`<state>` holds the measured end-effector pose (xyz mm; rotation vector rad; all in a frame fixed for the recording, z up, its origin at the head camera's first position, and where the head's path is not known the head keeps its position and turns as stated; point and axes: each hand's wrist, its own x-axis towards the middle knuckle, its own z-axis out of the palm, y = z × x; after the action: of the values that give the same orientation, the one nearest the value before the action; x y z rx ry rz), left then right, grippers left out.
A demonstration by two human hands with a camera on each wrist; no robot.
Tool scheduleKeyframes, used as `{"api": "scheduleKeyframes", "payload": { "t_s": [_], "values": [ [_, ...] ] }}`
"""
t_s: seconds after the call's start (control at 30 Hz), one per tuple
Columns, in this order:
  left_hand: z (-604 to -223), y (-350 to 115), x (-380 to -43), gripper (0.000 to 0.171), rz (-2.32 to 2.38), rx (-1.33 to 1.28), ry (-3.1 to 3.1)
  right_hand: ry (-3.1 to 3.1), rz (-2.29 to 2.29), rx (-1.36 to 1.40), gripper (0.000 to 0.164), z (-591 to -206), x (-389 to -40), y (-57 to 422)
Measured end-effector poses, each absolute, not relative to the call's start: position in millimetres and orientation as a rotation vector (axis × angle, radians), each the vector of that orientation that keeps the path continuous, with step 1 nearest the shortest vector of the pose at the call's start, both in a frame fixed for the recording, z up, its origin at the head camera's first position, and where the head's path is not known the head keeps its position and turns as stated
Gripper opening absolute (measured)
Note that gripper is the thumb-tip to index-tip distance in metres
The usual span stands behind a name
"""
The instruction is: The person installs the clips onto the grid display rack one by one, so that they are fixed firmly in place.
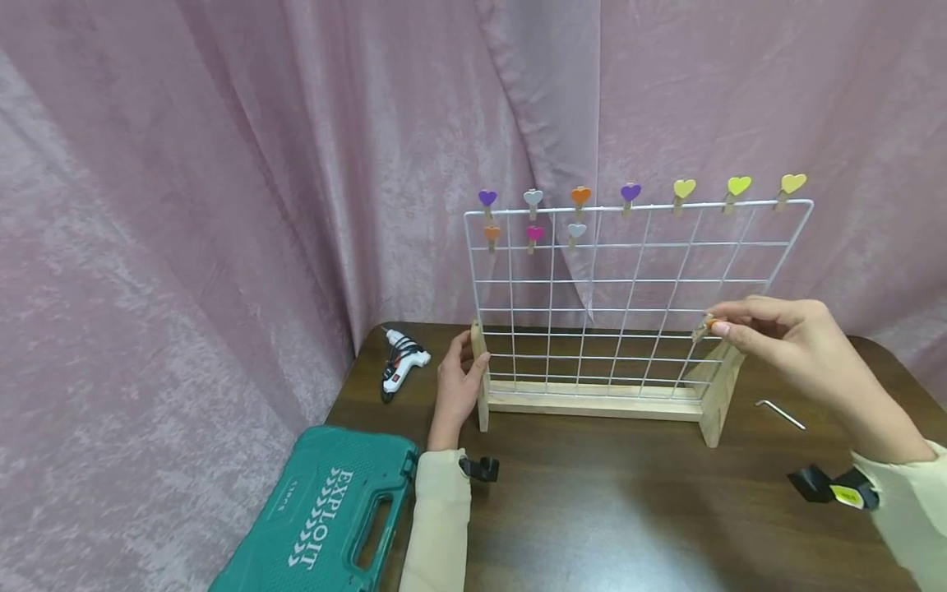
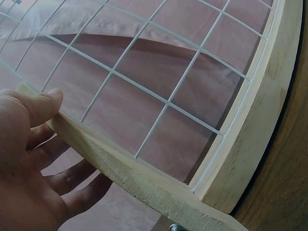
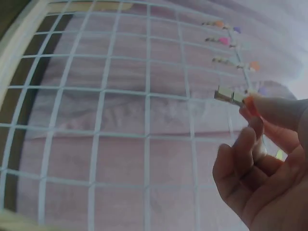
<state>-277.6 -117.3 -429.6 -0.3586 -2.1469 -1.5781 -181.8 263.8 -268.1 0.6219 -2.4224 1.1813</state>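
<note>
A white wire grid point(image 1: 584, 310) stands upright in a wooden base point(image 1: 592, 399) on the table. My left hand point(image 1: 455, 386) grips the stand's left wooden side piece point(image 2: 130, 175), thumb on the near side and fingers behind. Between thumb and forefinger, my right hand point(image 1: 806, 349) pinches a small wooden clothespin point(image 3: 228, 95) with an orange decoration, in front of the grid's lower right part. Heart clothespins line the top wire, among them a purple one point(image 1: 487, 198) and a yellow one point(image 1: 793, 183). On the second wire sit an orange point(image 1: 491, 234), a pink point(image 1: 535, 234) and a pale one point(image 1: 577, 231).
A white glue gun point(image 1: 403, 362) lies left of the stand. The green tool case point(image 1: 355, 460) is at the table's front left. To the right of the stand lies a bent hex key point(image 1: 782, 414). A pink curtain point(image 1: 429, 123) hangs behind the table.
</note>
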Motion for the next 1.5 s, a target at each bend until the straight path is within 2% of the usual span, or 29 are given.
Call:
{"api": "scheduleKeyframes", "payload": {
  "t_s": [0.27, 0.5, 0.63, 0.77, 1.0, 1.5],
  "values": [
    [-426, -118, -278, 0.044, -1.626, -0.334, -2.152, -2.356, 1.184, 0.544, 0.014, -237, -207, 231],
    [-428, -117, -277, 0.044, -1.632, -0.323, -2.177, -2.263, 0.840, 0.611, 0.010, -214, -224, 200],
    [-424, -115, -273, 0.043, -1.631, -0.342, -2.164, -2.231, 0.808, 0.563, 0.012, -207, -230, 187],
    [-409, -112, -261, 0.042, -1.643, -0.344, -2.153, -2.208, 0.844, 0.497, 0.012, -206, -237, 179],
    [-430, -117, -279, 0.043, -1.622, -0.323, -2.178, -2.150, 0.872, 0.416, 0.011, -210, -245, 171],
    [-430, -111, -278, 0.042, -1.607, -0.312, -2.191, -2.076, 0.852, 0.332, 0.010, -221, -251, 166]
  ]
}}
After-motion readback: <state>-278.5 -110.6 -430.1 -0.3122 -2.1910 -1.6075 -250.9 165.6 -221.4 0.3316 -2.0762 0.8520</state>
